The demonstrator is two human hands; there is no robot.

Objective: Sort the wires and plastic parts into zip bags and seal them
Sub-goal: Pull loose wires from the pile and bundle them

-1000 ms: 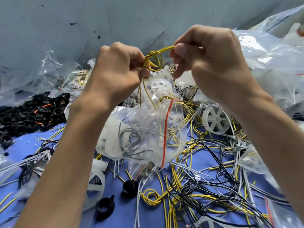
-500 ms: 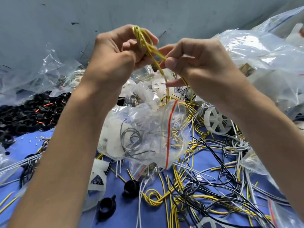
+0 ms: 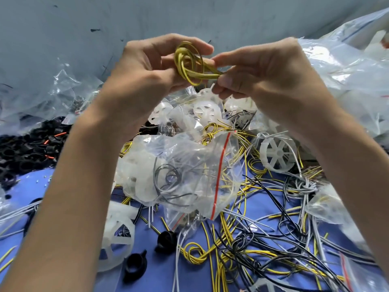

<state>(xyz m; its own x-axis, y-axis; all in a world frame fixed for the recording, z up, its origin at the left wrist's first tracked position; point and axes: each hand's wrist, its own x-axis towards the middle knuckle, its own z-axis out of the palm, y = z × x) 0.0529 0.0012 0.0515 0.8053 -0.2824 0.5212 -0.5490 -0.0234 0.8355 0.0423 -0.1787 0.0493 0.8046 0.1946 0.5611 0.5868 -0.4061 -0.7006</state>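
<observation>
Bundle of coiled yellow wire [image 3: 189, 64] held up between your hands: your left hand [image 3: 147, 68] curls round the loops, your right hand [image 3: 263, 74] pinches the straight ends. Beneath them, on the blue work surface [image 3: 164, 277], lies a clear plastic zip bag with a red seal strip [image 3: 195, 152], holding grey wires [image 3: 168, 180] and white plastic parts [image 3: 134, 171].

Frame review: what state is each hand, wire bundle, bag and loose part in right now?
left hand: grips the yellow wire coil.
right hand: pinches the coil's tail.
yellow wire coil: looped, held up between both hands, unbagged.
zip bag: lying on the pile, holding white parts and grey wire; seal unclear.
white spoked wheel: loose, unbagged.
black part: loose on the blue mat.
</observation>
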